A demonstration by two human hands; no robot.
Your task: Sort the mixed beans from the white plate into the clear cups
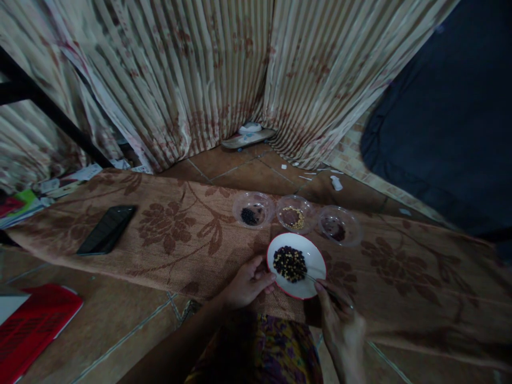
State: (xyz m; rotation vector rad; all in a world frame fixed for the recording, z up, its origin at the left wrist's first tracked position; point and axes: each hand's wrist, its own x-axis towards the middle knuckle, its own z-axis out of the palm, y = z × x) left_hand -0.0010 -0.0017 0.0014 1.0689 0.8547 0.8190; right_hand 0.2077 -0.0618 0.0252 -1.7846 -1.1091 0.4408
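A white plate (316, 256) with a red rim stands on the cloth and holds a heap of mixed dark and yellow beans (290, 264). My left hand (250, 282) grips the plate's left edge, its thumb at the rim. In my right hand (340, 320) is a thin metal utensil (311, 277) whose tip reaches the beans; its exact kind is unclear. Just beyond the plate are three clear plastic bowls: the left bowl (264, 200) has black beans, the middle bowl (295, 200) yellow ones, and the right bowl (352, 229) dark reddish ones.
A brown flower-patterned cloth (224, 250) covers the low table. On its left side lies a black phone (108, 229). Striped curtains (216, 80) hang behind, with scraps (336, 183) on the tiled floor. A red bag (44, 320) lies at lower left.
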